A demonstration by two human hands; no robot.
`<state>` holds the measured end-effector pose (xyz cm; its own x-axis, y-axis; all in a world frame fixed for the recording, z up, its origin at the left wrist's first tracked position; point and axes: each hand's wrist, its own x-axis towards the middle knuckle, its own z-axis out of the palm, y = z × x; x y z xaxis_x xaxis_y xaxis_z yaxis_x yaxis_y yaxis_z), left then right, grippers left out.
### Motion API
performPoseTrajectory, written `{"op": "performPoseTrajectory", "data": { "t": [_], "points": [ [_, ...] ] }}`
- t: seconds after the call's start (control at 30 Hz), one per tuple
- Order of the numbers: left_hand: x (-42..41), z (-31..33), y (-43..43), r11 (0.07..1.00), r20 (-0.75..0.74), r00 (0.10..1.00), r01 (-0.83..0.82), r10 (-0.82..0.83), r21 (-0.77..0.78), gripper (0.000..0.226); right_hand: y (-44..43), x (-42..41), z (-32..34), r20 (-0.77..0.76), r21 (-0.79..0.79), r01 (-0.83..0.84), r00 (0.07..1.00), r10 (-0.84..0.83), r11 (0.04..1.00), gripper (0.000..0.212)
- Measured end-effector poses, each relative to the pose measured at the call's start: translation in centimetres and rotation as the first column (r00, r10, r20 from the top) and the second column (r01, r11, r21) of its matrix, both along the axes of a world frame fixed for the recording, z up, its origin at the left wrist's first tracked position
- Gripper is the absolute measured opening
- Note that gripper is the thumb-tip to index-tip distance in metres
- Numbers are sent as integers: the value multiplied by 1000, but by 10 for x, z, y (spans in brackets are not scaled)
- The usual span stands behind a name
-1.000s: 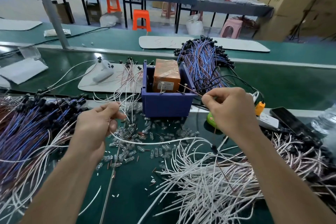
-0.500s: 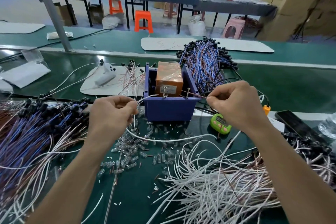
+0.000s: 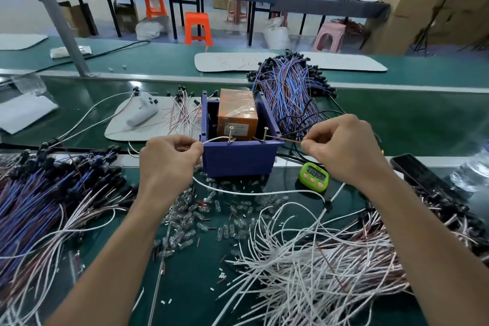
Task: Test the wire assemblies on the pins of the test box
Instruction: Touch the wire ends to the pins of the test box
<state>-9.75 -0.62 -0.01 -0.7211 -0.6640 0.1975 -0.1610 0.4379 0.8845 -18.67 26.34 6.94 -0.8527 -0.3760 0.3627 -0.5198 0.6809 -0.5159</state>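
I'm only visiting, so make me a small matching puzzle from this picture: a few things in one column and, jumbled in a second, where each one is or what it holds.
Column one:
1 left hand
2 right hand
3 green timer
4 orange block

Column two:
A stands inside the test box
B pinches the white wire
C lies just right of the test box
D pinches the reddish wire

Pairs: 1-B, 2-D, 3-C, 4-A
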Motion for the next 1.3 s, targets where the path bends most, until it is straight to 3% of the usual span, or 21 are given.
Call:
{"op": "performPoseTrajectory", "data": {
  "t": [0.83,1.1,1.2,1.3],
  "points": [
    [-1,-1,-1,1000,21,1000,-13,13,3,13,-19,-19,4,100,205,12,994,-33,979,21],
    [3,3,2,1000,31,999,-10,10,7,13,-10,-16,-1,151,179,35,986,-63,983,21],
    [8,6,2,996,10,1000,28,-29,79,14,0,-7,8,186,181,-60,982,26,982,16],
    [16,11,4,951,-50,998,48,-35,305,9,9,-1,19,261,237,-148,962,84,960,17]
  ]
}}
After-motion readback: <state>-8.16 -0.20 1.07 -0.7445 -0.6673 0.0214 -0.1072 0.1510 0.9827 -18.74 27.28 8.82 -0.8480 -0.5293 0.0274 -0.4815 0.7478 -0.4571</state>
